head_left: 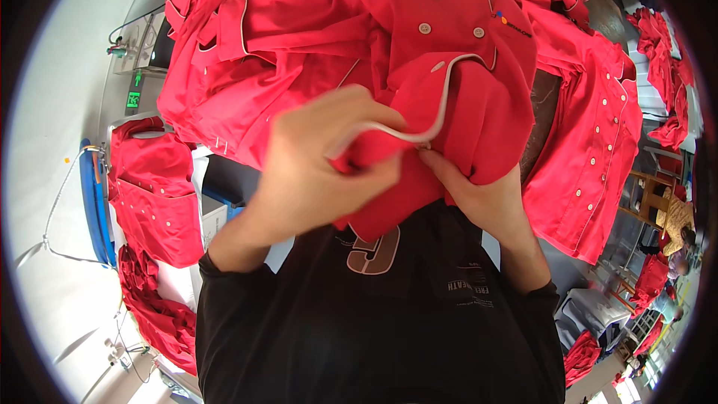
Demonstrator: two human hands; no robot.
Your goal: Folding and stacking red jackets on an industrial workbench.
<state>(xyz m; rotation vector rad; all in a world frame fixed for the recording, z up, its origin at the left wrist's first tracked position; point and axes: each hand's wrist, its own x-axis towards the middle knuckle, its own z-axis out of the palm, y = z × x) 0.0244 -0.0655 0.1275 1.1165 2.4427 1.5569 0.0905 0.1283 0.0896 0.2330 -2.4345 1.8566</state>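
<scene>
A red jacket (471,131) with white piping and pale buttons lies heaped before me, its near edge lifted toward my chest. My left hand (321,161), slightly blurred, curls its fingers around a folded, white-piped edge of it. On the other side, my right hand (486,198) pinches the same edge with its thumb, close to a small pale button or buttonhole; its other fingers are hidden under the cloth. A pale buttonhole shows on the raised flap between the hands. Further up, the jacket front has two rows of buttons and a small emblem.
More red jackets (247,52) pile up across the far side. Another jacket (587,150) hangs spread at the right over a dark brown surface (544,116). Red garments (157,194) hang at the left beside a blue board (97,202). People and racks stand far right.
</scene>
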